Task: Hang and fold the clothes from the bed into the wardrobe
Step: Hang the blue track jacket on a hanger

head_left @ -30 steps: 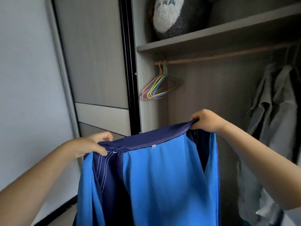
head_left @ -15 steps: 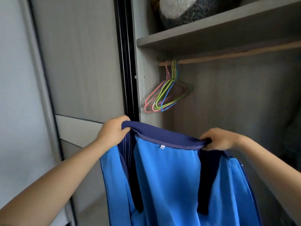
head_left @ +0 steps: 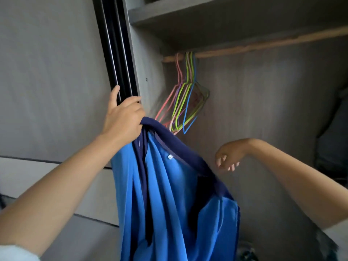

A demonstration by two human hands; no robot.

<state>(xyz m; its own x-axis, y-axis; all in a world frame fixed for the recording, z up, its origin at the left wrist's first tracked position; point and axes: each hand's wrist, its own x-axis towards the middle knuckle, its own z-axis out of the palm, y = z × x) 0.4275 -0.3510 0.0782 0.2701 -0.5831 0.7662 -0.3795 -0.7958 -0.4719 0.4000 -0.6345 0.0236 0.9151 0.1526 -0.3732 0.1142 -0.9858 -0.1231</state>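
A bright blue garment with a navy band along its top hangs from my left hand, which grips one end of that band in front of the wardrobe's black door track. The band slopes down to the right and the cloth droops freely. My right hand hovers to the right of the garment, apart from it, fingers loosely curled and pointing down, holding nothing. Several wire hangers in pink, green and blue hang bunched at the left end of the wooden rail, just above and behind the garment.
A grey shelf runs above the rail. The sliding door panel fills the left. Dark hanging clothes show at the right edge. The rail between the hangers and those clothes is bare.
My right hand has let go of the band, so the garment's right side has dropped. My left hand has lifted its end higher, close to the hangers.
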